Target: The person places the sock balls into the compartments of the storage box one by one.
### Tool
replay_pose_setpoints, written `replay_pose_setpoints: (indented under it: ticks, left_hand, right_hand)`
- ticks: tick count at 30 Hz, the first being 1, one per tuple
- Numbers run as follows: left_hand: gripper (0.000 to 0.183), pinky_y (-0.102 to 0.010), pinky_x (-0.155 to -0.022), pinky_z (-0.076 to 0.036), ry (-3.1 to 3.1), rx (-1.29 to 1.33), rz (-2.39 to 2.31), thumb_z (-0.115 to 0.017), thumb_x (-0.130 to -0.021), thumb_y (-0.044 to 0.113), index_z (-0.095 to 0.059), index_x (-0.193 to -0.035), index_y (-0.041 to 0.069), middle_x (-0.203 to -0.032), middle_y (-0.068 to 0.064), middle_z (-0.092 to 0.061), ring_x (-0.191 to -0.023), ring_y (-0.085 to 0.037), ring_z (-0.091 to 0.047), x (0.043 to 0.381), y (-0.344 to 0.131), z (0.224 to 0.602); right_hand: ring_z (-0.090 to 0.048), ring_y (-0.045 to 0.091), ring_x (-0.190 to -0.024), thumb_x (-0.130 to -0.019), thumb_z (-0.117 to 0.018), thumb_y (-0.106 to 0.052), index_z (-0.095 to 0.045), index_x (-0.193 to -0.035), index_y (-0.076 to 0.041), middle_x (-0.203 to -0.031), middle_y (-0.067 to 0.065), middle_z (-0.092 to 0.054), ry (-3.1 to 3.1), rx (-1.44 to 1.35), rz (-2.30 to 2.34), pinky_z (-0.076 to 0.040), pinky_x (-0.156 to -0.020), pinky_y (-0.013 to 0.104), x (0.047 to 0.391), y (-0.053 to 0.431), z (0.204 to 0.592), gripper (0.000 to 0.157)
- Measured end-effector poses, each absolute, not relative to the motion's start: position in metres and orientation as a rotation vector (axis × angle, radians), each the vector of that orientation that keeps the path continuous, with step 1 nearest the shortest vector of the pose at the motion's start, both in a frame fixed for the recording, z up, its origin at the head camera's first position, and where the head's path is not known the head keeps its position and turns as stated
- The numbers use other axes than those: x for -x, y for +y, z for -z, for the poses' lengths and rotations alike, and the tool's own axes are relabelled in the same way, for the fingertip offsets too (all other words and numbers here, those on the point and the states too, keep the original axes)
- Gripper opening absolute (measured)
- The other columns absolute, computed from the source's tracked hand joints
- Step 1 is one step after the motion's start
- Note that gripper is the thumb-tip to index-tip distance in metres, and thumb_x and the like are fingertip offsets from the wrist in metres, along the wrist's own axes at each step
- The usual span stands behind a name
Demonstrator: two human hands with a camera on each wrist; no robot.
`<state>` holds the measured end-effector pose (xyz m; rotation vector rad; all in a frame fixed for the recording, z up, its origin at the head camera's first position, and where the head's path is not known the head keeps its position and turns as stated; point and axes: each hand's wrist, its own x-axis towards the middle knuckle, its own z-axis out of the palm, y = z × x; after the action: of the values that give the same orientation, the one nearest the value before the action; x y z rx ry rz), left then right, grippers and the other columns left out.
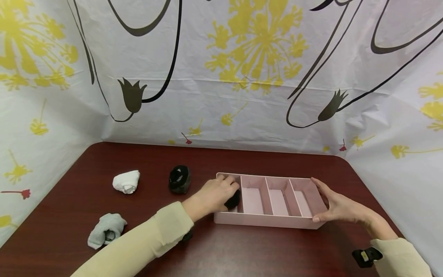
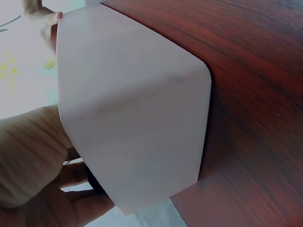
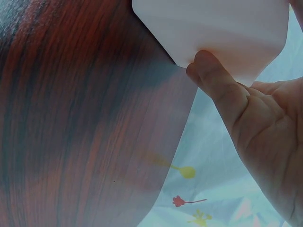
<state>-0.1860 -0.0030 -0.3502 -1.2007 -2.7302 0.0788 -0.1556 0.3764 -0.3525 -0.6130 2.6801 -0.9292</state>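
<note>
A pink organizer box (image 1: pixel 266 220) with several compartments lies on the table. My left hand (image 1: pixel 215 192) reaches into its leftmost compartment, fingers curled over a black rolled sock (image 1: pixel 233 201); the hand covers part of it. In the left wrist view the box wall (image 2: pixel 132 113) hides most of the sock, and the left hand (image 2: pixel 38 165) bends over the rim. My right hand (image 1: pixel 340 206) grips the right end of the box, thumb at the near corner and fingers at the far one. The right wrist view shows that hand (image 3: pixel 255 113) against the end wall.
Left of the box stand a dark rolled sock (image 1: pixel 179 179), a white rolled sock (image 1: pixel 126 182) and a grey rolled sock (image 1: pixel 107 230). The dark red wooden table (image 1: pixel 221 254) is bordered at the back and sides by a patterned curtain (image 1: pixel 207 127).
</note>
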Motion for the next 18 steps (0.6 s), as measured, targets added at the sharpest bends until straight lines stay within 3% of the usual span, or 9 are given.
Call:
replay_pose_setpoints:
  ticks: [7,18]
  left_hand:
    - [0.052,-0.031,-0.063,-0.054,-2.793,1.188,-0.148,-0.085,-0.067,0.033,-0.061,-0.109,0.013,-0.109,-0.003,-0.058,-0.095,-0.023,-0.057,0.1851,0.0022,0.3497]
    - [0.055,-0.033,-0.075,-0.054,-2.810,1.197,0.026,-0.080,-0.074,0.032,-0.058,-0.120,0.013,-0.120,-0.005,-0.056,-0.112,-0.025,-0.054,0.1828,-0.0032,0.3510]
  right_hand:
    - [-0.017,-0.025,-0.116,-0.071,-0.081,-0.016,-0.002,-0.150,-0.003,-0.145,0.036,-0.020,2.683,0.612,0.926,-0.036,-0.086,0.008,0.1558,0.3771,0.3533,0.112]
    - [-0.017,-0.026,-0.114,-0.071,-0.081,-0.014,-0.002,-0.149,0.000,-0.145,0.036,-0.020,2.671,0.641,0.950,-0.036,-0.085,0.008,0.1564,0.3779,0.3551,0.112]
